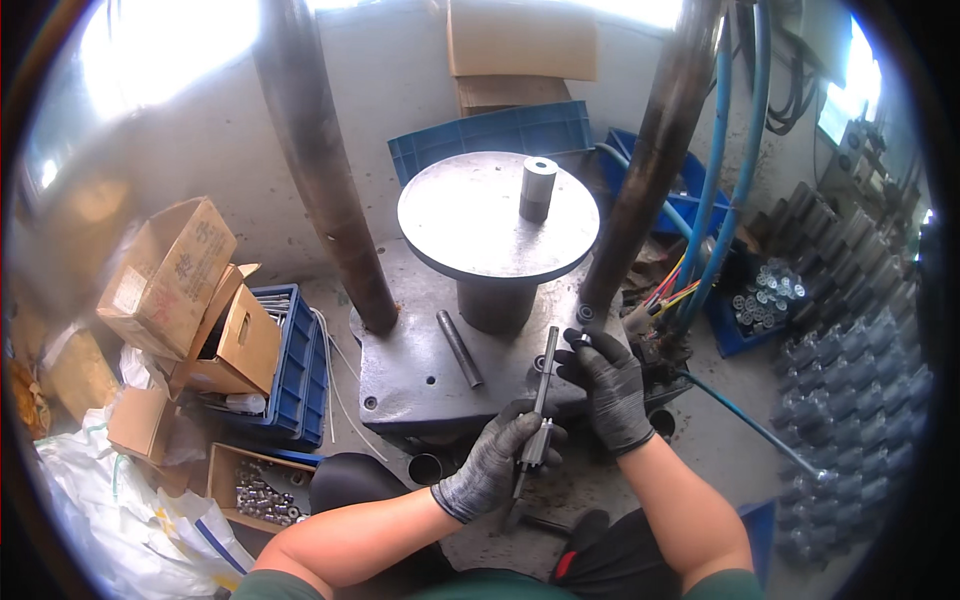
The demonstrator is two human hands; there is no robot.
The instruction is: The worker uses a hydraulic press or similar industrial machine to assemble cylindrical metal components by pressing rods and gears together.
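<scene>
My left hand [492, 452], in a dark grey glove, is closed around a slim metal shaft [547, 372] with a thicker ribbed section [537, 445] at the grip. The shaft stands tilted, its upper end pointing away from me. Just right of that end, my gloved right hand [617, 390] pinches a small shiny metal piece [583, 341] between thumb and fingers; its exact form is hard to make out. Beyond both hands, a grey metal cylinder with a hole in its top [538, 190] stands upright on a round steel plate [450, 225].
A loose metal rod [460, 350] lies on the machine base [400, 385], between two thick columns [330, 180]. Cardboard boxes [165, 275], a blue crate [300, 375] and a box of small metal parts [225, 475] are left. Ribbed cylinders [850, 400] stack up at right, near blue hoses [745, 170].
</scene>
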